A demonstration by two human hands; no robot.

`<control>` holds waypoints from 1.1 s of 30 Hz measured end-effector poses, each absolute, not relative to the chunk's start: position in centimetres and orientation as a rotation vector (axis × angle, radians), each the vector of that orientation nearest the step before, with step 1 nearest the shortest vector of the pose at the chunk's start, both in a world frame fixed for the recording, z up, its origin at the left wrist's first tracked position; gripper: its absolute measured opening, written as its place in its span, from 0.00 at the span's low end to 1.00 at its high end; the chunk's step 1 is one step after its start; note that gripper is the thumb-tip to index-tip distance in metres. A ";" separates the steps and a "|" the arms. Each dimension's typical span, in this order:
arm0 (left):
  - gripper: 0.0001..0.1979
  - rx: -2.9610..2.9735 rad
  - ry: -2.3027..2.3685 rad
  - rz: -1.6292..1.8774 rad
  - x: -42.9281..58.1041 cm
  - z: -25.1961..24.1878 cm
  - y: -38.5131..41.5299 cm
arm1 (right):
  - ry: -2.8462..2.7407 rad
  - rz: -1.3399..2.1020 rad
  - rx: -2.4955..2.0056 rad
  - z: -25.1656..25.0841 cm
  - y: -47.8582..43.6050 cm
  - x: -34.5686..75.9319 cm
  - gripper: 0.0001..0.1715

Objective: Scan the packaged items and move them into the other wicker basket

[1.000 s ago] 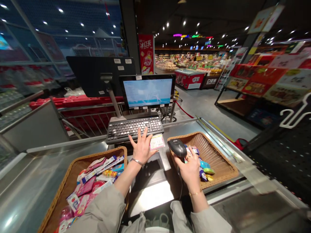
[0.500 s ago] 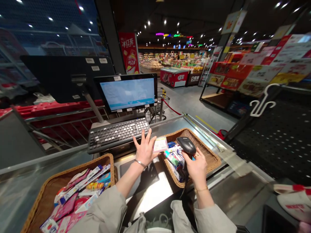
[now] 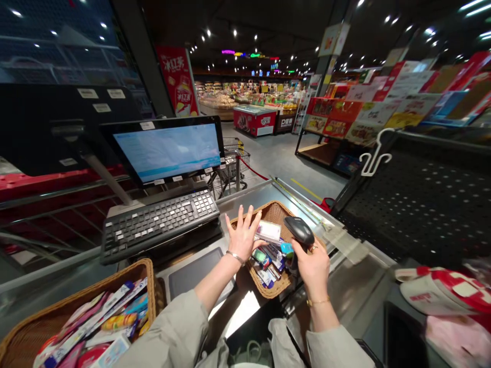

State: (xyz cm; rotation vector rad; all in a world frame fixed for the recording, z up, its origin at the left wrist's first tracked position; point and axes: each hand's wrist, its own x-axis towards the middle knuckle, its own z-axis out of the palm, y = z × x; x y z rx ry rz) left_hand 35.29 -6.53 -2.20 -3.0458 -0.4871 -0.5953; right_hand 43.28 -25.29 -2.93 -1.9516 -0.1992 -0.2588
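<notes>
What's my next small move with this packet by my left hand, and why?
Probably tilt the packet toward the scanner in your right hand. Your left hand is right beside the packet, and the scanner is close by, above the wicker basket. I can't tell whether a barcode faces it.

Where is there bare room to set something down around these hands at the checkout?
The dark scale plate is bare, bordered by the keyboard, the left hand and the near wicker basket. Bare steel counter lies right of the far wicker basket. That basket is crowded: packets fill it, and the right hand holds a barcode scanner above it.
</notes>
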 end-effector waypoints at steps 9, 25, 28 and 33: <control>0.29 -3.033 -0.643 -0.689 30.9 -2.3 -4.3 | -0.245 -0.159 -1.925 -2.6 -23.4 41.8 0.28; 0.31 -2.687 -1.288 -0.647 14.4 -3.4 -1.0 | -0.766 0.177 -1.798 -3.6 -15.3 34.9 0.23; 0.32 -2.615 -1.416 -0.611 11.3 -3.8 -1.0 | -0.900 0.251 -1.789 -4.1 -13.9 33.5 0.20; 0.32 -2.479 -1.606 -0.555 6.1 -4.8 -0.7 | -1.067 0.319 -1.757 -4.4 -11.9 31.0 0.18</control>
